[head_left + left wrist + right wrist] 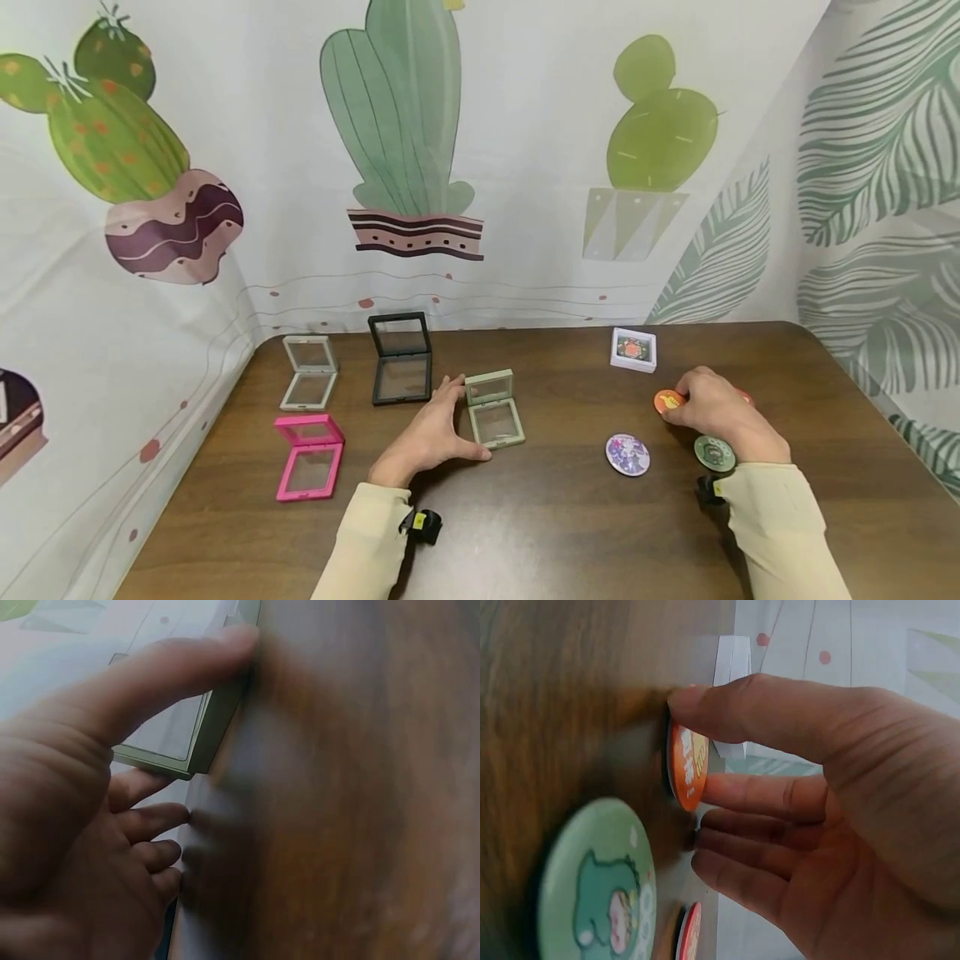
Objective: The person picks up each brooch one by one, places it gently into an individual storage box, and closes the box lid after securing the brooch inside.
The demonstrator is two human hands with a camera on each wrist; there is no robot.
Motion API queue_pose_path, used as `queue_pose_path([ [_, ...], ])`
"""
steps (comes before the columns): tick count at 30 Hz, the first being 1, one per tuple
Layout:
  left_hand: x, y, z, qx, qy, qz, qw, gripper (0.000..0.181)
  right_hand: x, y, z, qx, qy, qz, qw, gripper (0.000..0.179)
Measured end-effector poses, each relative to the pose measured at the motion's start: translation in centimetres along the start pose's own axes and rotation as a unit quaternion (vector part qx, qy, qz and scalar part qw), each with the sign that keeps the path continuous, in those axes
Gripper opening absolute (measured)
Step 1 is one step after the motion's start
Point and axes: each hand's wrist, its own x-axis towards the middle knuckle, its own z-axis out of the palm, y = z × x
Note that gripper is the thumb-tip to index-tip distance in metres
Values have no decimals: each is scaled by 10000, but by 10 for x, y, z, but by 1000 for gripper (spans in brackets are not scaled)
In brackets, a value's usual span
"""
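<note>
Right hand (718, 412) pinching round glossy orange badge (666, 402), left hand (427, 435) gripping hinged green frame (497, 423), wood-grained table (547, 517)

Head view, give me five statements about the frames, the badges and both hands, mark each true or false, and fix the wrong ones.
1. The left hand touches the green frame. True.
2. The purple badge lies left of the green badge. True.
3. The right hand pinches the purple badge. False: it pinches the orange badge.
4. The pink frame stands open. True.
5. The black frame is closed. False: the black frame is open.
</note>
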Motion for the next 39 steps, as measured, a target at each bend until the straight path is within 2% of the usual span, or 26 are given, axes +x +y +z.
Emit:
queue_pose_path([
  [11, 1, 0, 3, -64, 55, 28, 10000, 108, 1, -6, 6, -194, 268, -12, 9995, 37],
  [21, 0, 1, 3, -2, 5, 51, 10000, 109, 0, -11, 5, 98, 555, -127, 9983, 41],
  [32, -1, -1, 3, -56, -15, 24, 10000, 110, 3, -40, 7, 326, 801, -622, 9943, 49],
  [39, -1, 0, 3, -99, -35, 2, 9999, 109, 6, -56, 13, 381, 947, -944, 9903, 45],
])
